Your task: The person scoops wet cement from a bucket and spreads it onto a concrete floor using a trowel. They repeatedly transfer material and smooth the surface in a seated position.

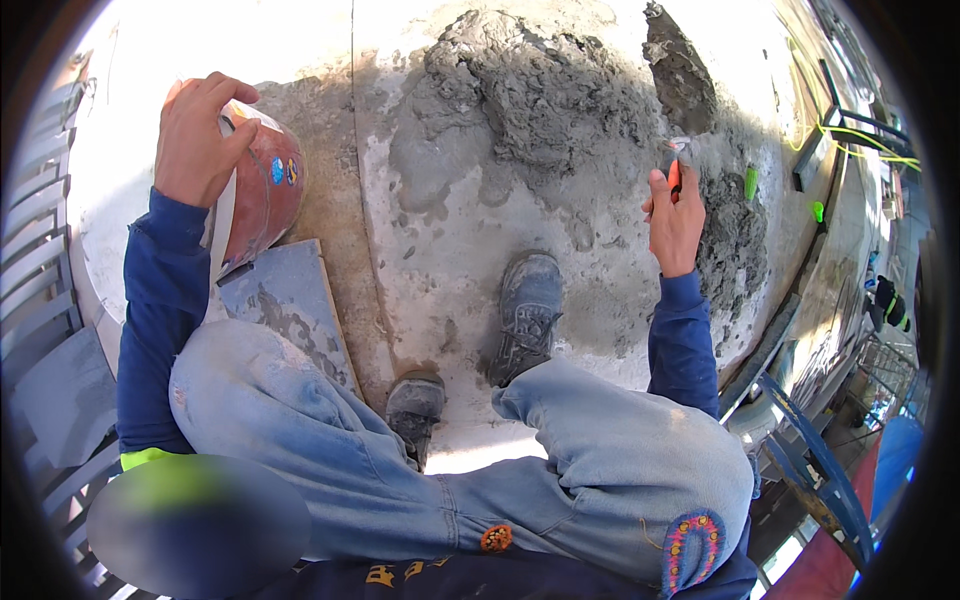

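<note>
My right hand (677,222) is closed round the orange handle of a trowel (682,75). Its long pointed blade lies at the right of a heap of wet grey mortar (540,85) and is smeared with mortar itself. At the upper left, my left hand (200,140) grips the rim of a rounded reddish-brown thing (262,205) with a pale edge and several stickers. Whether that is a bucket or a hard hat, I cannot tell. More mortar is spread along the floor (455,290) to the right of my right hand.
A grey, splashed board (295,300) leans beside my left knee. My shoes (528,305) stand on the pale floor between my hands. Slatted railing (40,210) runs down the left. On the right are a yellow cord (865,143), green scraps (751,183) and a blue metal frame (815,450).
</note>
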{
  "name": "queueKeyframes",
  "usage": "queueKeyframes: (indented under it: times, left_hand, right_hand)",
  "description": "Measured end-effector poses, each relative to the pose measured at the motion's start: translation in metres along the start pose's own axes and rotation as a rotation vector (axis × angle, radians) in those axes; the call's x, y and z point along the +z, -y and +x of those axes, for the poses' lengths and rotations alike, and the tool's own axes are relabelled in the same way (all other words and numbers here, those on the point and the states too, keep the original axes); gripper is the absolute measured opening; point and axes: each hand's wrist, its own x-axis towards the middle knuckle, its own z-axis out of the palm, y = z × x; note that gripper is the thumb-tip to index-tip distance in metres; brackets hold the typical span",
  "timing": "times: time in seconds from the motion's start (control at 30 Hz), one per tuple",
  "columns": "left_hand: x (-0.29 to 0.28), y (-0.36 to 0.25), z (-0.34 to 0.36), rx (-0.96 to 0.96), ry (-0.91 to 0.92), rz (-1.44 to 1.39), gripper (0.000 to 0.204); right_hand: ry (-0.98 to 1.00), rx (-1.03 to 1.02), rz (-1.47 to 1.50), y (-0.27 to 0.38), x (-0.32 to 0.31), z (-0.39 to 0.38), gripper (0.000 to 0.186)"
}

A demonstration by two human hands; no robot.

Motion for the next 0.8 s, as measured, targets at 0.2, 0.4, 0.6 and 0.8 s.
queueKeyframes:
  times: [0.2,0.4,0.6,0.8]
  left_hand:
    - [0.002,-0.005,0.001,-0.029,0.025,-0.014,0.024]
    - [-0.002,-0.013,0.005,-0.09,0.027,-0.015,0.019]
    - [-0.007,-0.018,0.007,-0.099,0.052,0.047,0.021]
    - [-0.006,-0.022,0.008,-0.126,0.075,0.018,0.023]
  right_hand:
    - [0.756,0.369,0.717,0.031,0.06,-0.036,0.029]
    - [1.222,0.549,0.745,0.027,0.146,-0.071,0.024]
    - [0.938,0.643,0.846,0.043,0.179,-0.019,0.023]
    - [0.832,0.695,1.254,0.069,0.182,0.056,0.023]
